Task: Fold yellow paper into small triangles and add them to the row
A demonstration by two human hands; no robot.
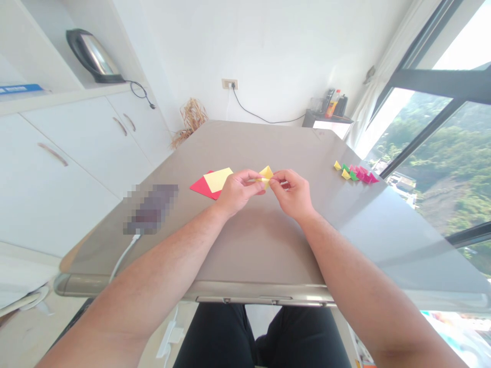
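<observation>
A small yellow folded paper (pixel 266 172) is pinched between both hands above the middle of the table. My left hand (pixel 241 191) grips its left side with thumb and fingers closed. From the other side, my right hand (pixel 292 190) pinches its right edge between thumb and forefinger. The fingers hide part of the folds. Beside my left hand lies a pale yellow paper sheet (pixel 218 179), resting on red paper (pixel 201 188). To the right sits a group of several small folded paper pieces in pink (pixel 369 177), green (pixel 353 176) and yellow (pixel 346 174).
The grey table (pixel 268 245) stretches out before me. On its left lies a blurred-out dark device (pixel 153 207) with a white cable (pixel 125 255). An electric kettle (pixel 95 56) stands on a shelf. Bottles (pixel 333 104) stand on a small cabinet beyond the table, and windows are at right.
</observation>
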